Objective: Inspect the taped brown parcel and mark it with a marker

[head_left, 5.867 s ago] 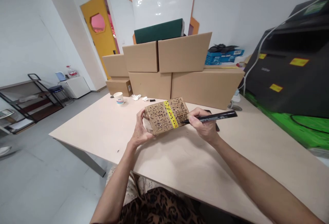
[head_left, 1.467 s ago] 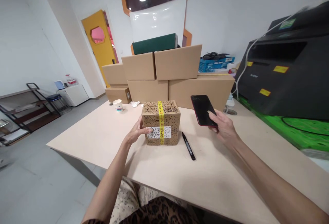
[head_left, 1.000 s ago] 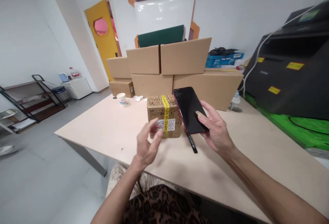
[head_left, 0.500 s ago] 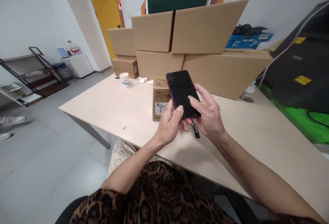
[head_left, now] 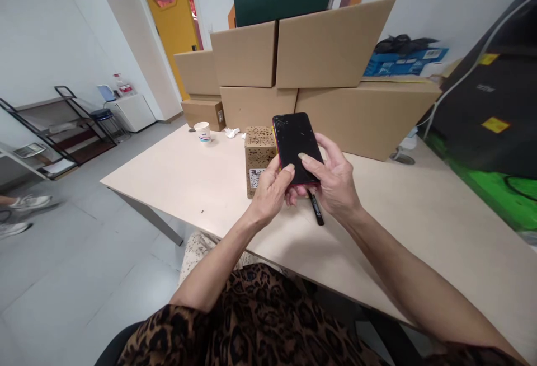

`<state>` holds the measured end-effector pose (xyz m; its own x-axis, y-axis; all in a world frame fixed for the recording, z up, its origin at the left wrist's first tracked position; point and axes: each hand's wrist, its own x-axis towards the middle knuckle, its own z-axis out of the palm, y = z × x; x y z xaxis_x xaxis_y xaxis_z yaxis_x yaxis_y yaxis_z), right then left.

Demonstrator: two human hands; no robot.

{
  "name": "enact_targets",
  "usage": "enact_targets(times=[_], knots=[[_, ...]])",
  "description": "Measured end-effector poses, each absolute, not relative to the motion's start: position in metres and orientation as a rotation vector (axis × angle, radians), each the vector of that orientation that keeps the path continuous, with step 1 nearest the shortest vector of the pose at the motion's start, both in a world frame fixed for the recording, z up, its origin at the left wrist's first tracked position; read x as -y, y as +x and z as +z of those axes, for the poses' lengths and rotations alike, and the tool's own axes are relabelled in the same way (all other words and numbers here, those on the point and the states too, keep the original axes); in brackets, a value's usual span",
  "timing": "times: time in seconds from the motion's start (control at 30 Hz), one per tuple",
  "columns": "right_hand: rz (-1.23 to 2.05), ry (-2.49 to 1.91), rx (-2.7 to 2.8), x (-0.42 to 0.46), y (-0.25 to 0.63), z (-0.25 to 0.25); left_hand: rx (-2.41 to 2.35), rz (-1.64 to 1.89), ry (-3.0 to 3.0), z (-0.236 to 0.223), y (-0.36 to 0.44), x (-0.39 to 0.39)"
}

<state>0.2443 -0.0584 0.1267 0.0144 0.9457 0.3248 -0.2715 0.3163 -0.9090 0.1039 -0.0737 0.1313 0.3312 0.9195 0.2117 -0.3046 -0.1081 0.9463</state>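
Ctr of frame: I've fingers of L hand (head_left: 269, 191) & R hand (head_left: 337, 182) gripping a phone (head_left: 296, 141); prob. light, stiff, slick, fragile glass; best held by side edges.

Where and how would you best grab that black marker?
Probably pinch the black marker across its barrel at the exposed near end, coming from the near side: it's slim, lies flat, and its far end is hidden behind the right hand and phone.

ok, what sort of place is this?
Likely an office or small workroom: stacked cardboard boxes on a pale table, a large black machine at right, a shelf rack at left.
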Motion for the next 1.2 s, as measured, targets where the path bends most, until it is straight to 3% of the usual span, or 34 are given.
enact_targets(times=[0.53,0.8,1.2], knots=[[1.071,-0.778,1.024,0.058,0.242,0.117,-0.602,1.12,1.331,0.127,0.103,0.07],[0.916,-0.889,0.77,0.048,0.301,0.107,-0.642,1.122,1.345,0.117,0.082,0.08],[0.904,-1.386,0.502,0.026,0.365,0.045,-0.759,1.287,1.304,0.099,0.04,0.087]])
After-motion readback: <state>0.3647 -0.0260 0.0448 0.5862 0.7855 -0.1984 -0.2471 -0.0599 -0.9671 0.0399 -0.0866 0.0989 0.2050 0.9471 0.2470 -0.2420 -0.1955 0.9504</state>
